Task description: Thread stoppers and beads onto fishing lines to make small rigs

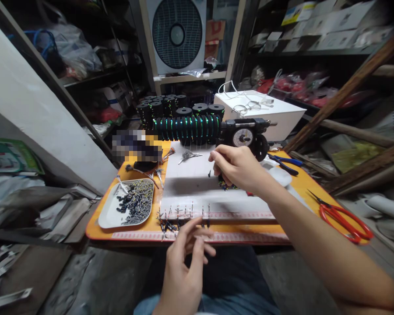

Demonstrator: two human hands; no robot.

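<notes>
My right hand [234, 166] is raised over the white board [184, 192], thumb and fingers pinched together. What it may hold is too small to name; a tiny dark piece [209, 173] shows just below the fingertips. Nearer to me, my left hand [188, 262] has its fingers apart at the table's front edge. Just beyond it, a row of small dark pieces with thin upright stems [180, 216] stands along a red-and-white measuring strip [243, 237]. Behind my right hand, several small coloured pieces [228, 186] lie partly hidden.
On the left sits a white tray [101, 216] of small grey and black pieces. At the back is a ribbed black roller [187, 127] with a dial [243, 137]. Blue-handled pliers [285, 162] and red-handled scissors [343, 221] lie right. Behind stands a white box [276, 113].
</notes>
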